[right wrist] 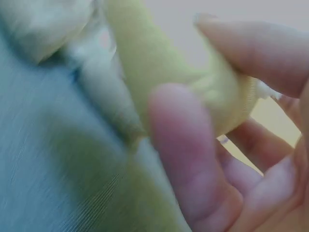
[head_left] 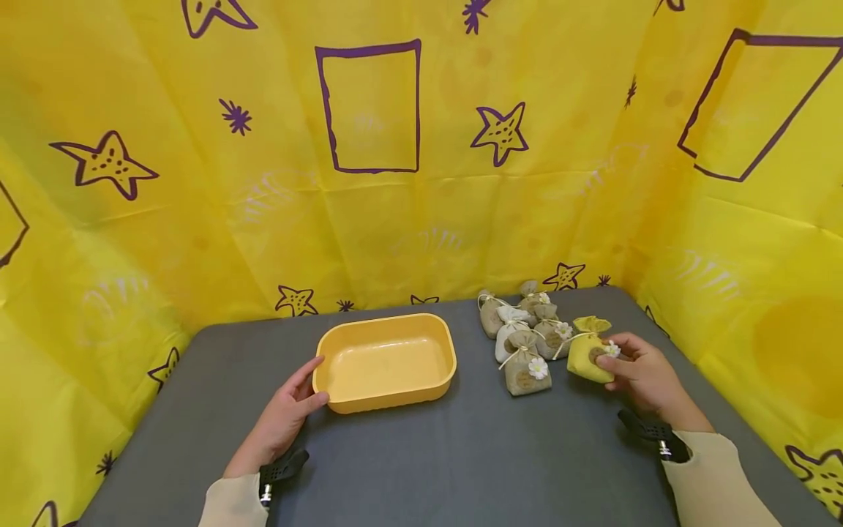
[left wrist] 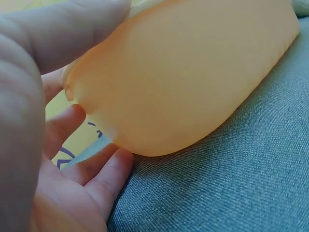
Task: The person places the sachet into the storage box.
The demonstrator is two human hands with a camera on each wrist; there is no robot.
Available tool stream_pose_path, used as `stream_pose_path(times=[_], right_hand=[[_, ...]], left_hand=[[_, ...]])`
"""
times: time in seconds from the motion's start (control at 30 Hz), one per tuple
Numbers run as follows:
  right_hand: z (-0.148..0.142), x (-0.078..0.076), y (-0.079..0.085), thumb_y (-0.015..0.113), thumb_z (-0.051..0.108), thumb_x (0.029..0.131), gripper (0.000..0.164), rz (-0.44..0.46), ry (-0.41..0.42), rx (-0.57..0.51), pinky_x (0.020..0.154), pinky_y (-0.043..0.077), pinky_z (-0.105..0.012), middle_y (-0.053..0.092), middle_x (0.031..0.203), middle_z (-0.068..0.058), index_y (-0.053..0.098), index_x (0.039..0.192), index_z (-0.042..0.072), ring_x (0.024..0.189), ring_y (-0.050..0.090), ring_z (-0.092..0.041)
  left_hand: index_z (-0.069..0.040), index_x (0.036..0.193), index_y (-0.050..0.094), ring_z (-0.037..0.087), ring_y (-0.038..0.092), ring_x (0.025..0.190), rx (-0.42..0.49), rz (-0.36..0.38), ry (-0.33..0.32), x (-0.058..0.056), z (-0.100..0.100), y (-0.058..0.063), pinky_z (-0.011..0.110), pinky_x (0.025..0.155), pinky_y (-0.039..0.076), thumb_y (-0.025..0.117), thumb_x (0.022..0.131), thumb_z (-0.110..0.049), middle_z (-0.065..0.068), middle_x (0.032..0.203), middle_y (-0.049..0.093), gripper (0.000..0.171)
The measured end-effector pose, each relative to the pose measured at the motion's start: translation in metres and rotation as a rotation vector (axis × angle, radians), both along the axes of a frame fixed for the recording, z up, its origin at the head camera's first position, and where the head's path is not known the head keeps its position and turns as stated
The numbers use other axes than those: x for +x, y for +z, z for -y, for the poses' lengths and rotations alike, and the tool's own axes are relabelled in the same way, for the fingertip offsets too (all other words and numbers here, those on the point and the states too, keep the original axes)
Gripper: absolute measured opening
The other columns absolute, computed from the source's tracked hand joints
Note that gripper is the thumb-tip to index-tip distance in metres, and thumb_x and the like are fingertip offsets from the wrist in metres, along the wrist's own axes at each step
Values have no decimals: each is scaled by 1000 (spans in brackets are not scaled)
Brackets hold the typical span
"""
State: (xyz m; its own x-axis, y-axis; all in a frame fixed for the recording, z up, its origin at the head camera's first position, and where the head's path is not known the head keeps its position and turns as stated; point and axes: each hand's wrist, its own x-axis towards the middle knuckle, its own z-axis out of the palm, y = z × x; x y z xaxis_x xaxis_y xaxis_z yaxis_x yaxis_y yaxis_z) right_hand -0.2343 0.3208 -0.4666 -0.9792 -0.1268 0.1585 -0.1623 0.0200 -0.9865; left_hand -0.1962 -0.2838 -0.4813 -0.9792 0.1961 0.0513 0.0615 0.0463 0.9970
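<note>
My left hand (head_left: 282, 419) grips the left end of a yellow-orange plastic basin (head_left: 388, 369). In the left wrist view the thumb lies along the rim while the other fingers touch the rounded outer wall (left wrist: 188, 87). Over on the right, my right hand (head_left: 648, 377) pinches a small yellow drawstring sachet (head_left: 582, 359) with a round brown label and a white flower. The right wrist view shows the sachet's yellow cloth (right wrist: 133, 53) between thumb and fingers, partly blurred. Nothing lies inside the basin.
Left of the held sachet stand several more drawstring sachets, among them a beige one (head_left: 520, 373) with a white flower and a white one (head_left: 506, 342). They sit on a grey cloth-covered table (head_left: 448, 461). Yellow patterned curtains (head_left: 395, 234) enclose its back and sides.
</note>
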Motion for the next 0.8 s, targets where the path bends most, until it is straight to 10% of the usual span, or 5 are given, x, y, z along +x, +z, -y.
stream_pose_path(times=[0.43,0.8], right_hand=[[75,-13,75,74,9,91,43,-74,30,156,66,59,-44,60,111,-10,60,130,0,81,67,-24],[169,-33,110,65,-3,93,24,144,293,-79,69,58,-40,50,119,-17,59,114,6,90,63,-28]], left_hand=[[-8,158,24,33,22,146,-13,-7,6,-4,2,-4,20,99,39,65,98,-11,15,163,16,73],[-8,158,23,34,21,146,-6,2,-6,-2,2,-3,20,99,39,63,99,-9,16,163,13,72]])
